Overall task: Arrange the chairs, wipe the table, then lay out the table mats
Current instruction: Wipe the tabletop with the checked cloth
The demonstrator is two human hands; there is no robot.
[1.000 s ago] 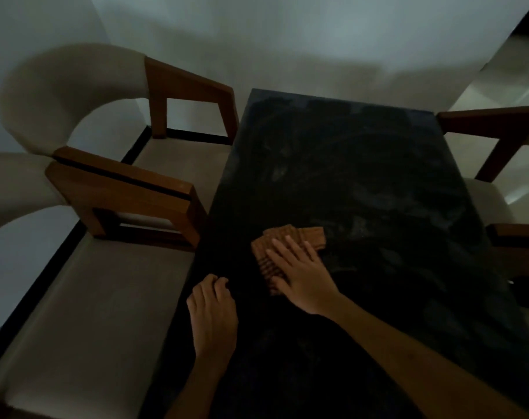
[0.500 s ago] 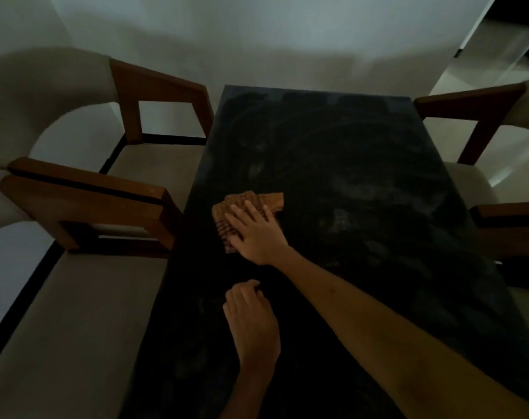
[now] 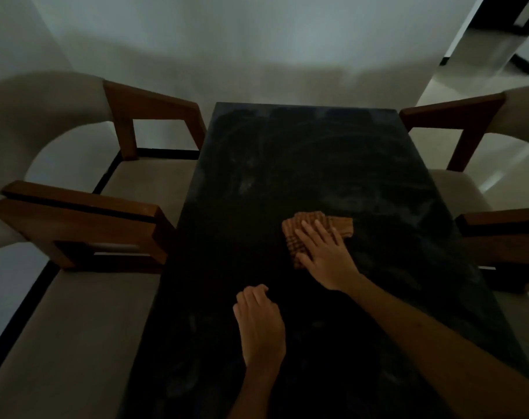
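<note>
A long dark table [image 3: 287,152] runs away from me, with faint smear marks on its top. An orange checked cloth [image 3: 341,226] lies on it right of the middle. My right hand [image 3: 323,252] presses flat on the cloth, fingers stretched out and covering its near part. My left hand [image 3: 258,325] rests on the tabletop closer to me, fingers curled under, holding nothing. Two beige chairs with brown wooden arms stand along the left side, the far one [image 3: 151,182] and the near one [image 3: 76,328]. No table mats are in view.
On the right side stand two more chairs; a far wooden arm [image 3: 450,114] and a near arm [image 3: 505,225] show. A pale wall closes off the table's far end. A doorway and light floor [image 3: 484,55] open at the upper right.
My right hand slid the cloth to the table's left edge, then back right past the middle. My left hand's fingers went from flat to curled.
</note>
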